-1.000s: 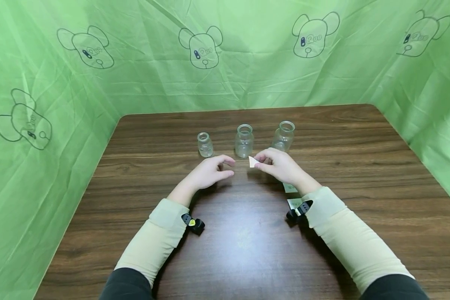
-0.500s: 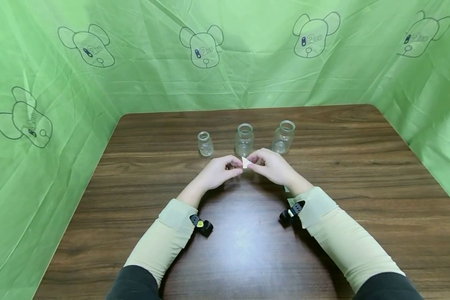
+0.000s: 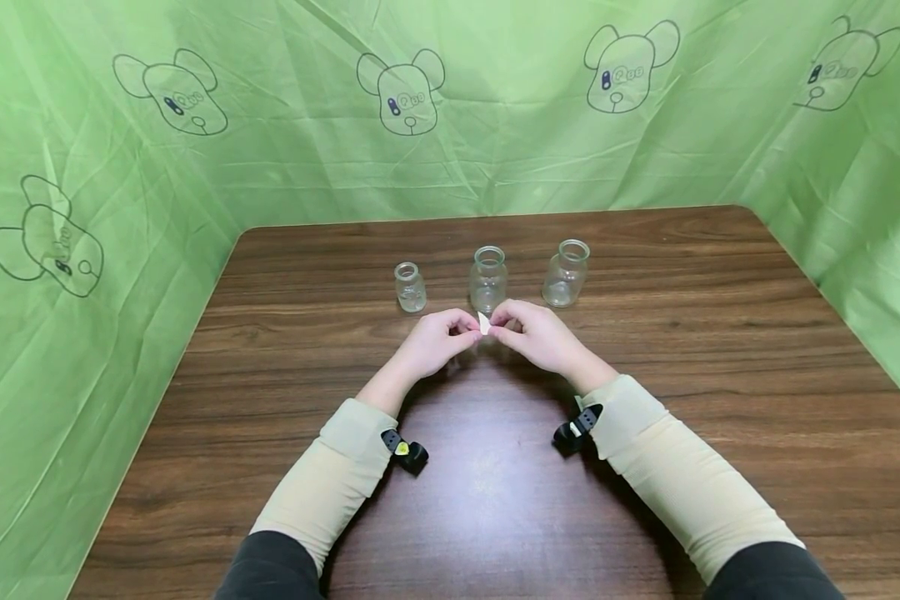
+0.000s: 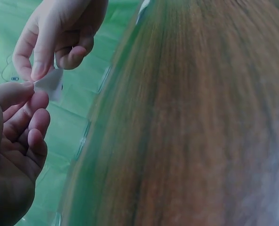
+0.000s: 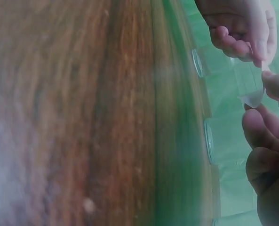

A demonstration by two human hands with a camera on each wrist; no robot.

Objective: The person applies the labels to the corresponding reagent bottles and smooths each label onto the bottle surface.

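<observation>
A small white paper label is held up between both hands, bent over at one side. My left hand pinches one edge of it between thumb and index finger. The right hand grips the opposite side with thumb and forefinger, as the left wrist view shows the folded paper right at both sets of fingertips. Just beyond the hands stands a middle-sized clear glass jar, uncapped. To its left is a smaller glass jar, and to its right a larger one.
The jars stand in a row on a dark wood-grain table. Green fabric printed with cartoon heads hangs behind and along the sides. Small cameras, such as the left one, sit at both wrists. The right sleeve lies over part of the table.
The right hand has brought the paper leftward to the left hand, which has moved right and closed its fingertips on it. The labels on the table are now covered by the right arm.
</observation>
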